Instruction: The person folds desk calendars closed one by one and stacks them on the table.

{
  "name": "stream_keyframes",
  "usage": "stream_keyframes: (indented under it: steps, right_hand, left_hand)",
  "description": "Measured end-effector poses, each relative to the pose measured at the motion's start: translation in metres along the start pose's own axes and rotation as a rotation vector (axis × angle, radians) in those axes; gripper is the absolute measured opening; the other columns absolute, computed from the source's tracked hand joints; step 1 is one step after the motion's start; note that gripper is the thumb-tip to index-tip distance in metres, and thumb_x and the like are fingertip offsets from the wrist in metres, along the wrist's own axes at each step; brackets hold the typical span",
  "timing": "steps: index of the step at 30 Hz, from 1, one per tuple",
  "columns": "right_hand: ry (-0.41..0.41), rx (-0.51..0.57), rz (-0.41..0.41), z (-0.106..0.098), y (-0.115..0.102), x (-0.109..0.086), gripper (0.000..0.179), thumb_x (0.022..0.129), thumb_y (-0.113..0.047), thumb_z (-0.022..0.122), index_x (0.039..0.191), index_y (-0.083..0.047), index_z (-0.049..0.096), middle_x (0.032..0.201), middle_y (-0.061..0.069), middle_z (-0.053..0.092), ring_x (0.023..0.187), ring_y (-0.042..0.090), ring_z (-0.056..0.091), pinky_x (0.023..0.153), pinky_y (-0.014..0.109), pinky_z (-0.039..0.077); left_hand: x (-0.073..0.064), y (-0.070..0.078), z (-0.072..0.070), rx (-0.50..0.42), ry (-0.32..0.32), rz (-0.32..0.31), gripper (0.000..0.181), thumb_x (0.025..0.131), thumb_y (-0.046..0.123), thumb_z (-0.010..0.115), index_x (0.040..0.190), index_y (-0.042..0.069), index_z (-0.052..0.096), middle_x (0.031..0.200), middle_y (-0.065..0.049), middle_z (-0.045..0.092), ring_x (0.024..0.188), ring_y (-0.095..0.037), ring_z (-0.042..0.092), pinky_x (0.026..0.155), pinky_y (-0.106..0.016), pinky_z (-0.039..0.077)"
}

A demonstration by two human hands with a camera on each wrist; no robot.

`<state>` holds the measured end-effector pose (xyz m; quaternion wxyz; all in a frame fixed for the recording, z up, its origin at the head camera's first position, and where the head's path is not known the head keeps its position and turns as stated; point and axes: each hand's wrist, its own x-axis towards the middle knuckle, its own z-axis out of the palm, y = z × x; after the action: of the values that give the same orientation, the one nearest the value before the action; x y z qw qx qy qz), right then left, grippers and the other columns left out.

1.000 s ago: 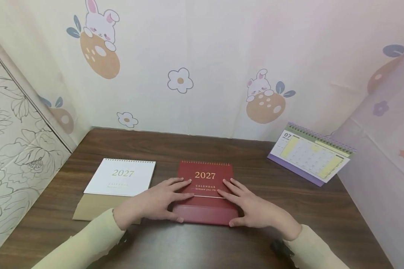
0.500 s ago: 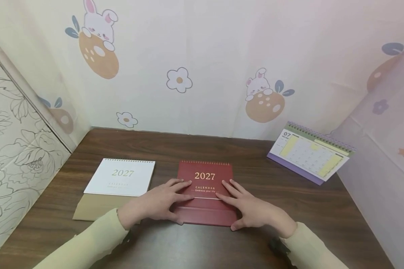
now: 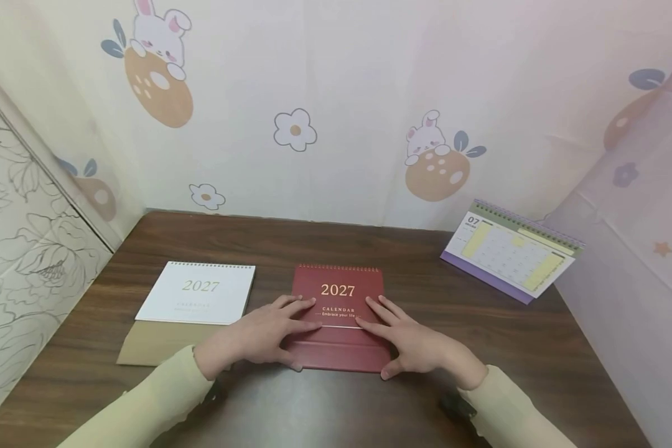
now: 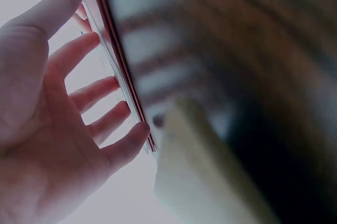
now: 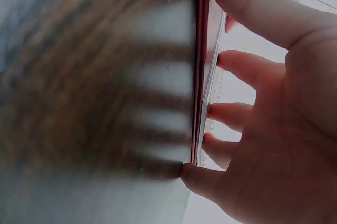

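Observation:
A red 2027 desk calendar (image 3: 338,298) lies flat at the middle of the table, its coil binding on the far side. My left hand (image 3: 260,333) rests along its left edge, fingers spread and fairly straight, thumb at the near left corner. Mirroring it, my right hand (image 3: 420,344) touches the right edge, thumb at the near right corner. Both wrist views show the calendar low and thin, with fingertips (image 4: 138,132) of the left hand and fingertips (image 5: 190,174) of the right at its sides.
Left of the red one lies a white 2027 calendar (image 3: 201,295) on a tan base (image 3: 157,342), partly under the left forearm. A purple-based calendar (image 3: 509,252) stands angled at the back right of the brown table (image 3: 336,410). A patterned curtain (image 3: 358,81) hangs behind.
The red calendar's near strip looks flatter than a second ago. Both hands keep nearly the same place on it. The head view has shifted slightly.

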<state>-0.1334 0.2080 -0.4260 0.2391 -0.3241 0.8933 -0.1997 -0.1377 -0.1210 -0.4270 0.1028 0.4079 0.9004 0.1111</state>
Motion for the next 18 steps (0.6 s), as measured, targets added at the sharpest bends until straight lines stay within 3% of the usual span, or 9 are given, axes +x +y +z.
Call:
stream_keyframes:
  steps: [4, 7, 12, 15, 18]
  right_hand:
    - [0.047, -0.043, 0.004, -0.002, -0.002, 0.002, 0.088, 0.077, -0.033, 0.086, 0.153, -0.023, 0.042, 0.166, 0.005, 0.011, 0.15, 0.033, 0.005, 0.102, 0.052, 0.043]
    - [0.165, -0.093, 0.019, -0.005, -0.003, 0.005, 0.07, 0.083, -0.032, 0.082, 0.145, -0.017, 0.054, 0.159, 0.007, 0.031, 0.146, 0.032, 0.025, 0.102, 0.05, 0.044]
    - [0.368, -0.119, 0.106, -0.014, -0.003, 0.011, 0.034, 0.087, -0.022, 0.079, 0.119, -0.013, 0.071, 0.123, 0.004, 0.065, 0.116, 0.023, 0.059, 0.097, 0.047, 0.048]
    - [0.394, -0.091, 0.171, -0.02, 0.0, 0.012, 0.018, 0.088, -0.018, 0.078, 0.105, -0.015, 0.072, 0.1, -0.003, 0.068, 0.094, 0.017, 0.062, 0.086, 0.042, 0.052]
    - [0.362, -0.019, 0.232, -0.024, 0.004, 0.009, 0.008, 0.09, -0.02, 0.076, 0.093, -0.014, 0.071, 0.081, -0.004, 0.063, 0.075, 0.015, 0.058, 0.069, 0.037, 0.051]
  left_hand:
    - [0.0, -0.001, -0.004, 0.008, 0.018, -0.001, 0.072, 0.081, 0.058, 0.075, 0.142, 0.026, 0.057, 0.155, -0.006, 0.039, 0.136, -0.03, 0.037, 0.099, -0.046, 0.047]
    - [0.001, -0.004, -0.008, 0.01, 0.071, -0.014, 0.06, 0.085, 0.056, 0.072, 0.135, 0.024, 0.064, 0.145, -0.003, 0.051, 0.126, -0.023, 0.046, 0.095, -0.042, 0.049]
    - [0.002, -0.011, -0.01, -0.007, 0.174, -0.074, 0.044, 0.089, 0.05, 0.071, 0.122, 0.021, 0.071, 0.121, 0.006, 0.06, 0.105, -0.013, 0.052, 0.085, -0.034, 0.051]
    - [0.003, -0.016, -0.009, 0.002, 0.219, -0.143, 0.04, 0.089, 0.046, 0.073, 0.117, 0.019, 0.072, 0.107, 0.006, 0.059, 0.092, -0.012, 0.05, 0.076, -0.031, 0.05]
    - [0.006, -0.02, -0.009, -0.039, 0.213, -0.237, 0.043, 0.089, 0.044, 0.073, 0.118, 0.013, 0.068, 0.092, 0.005, 0.056, 0.083, -0.013, 0.048, 0.068, -0.031, 0.046]
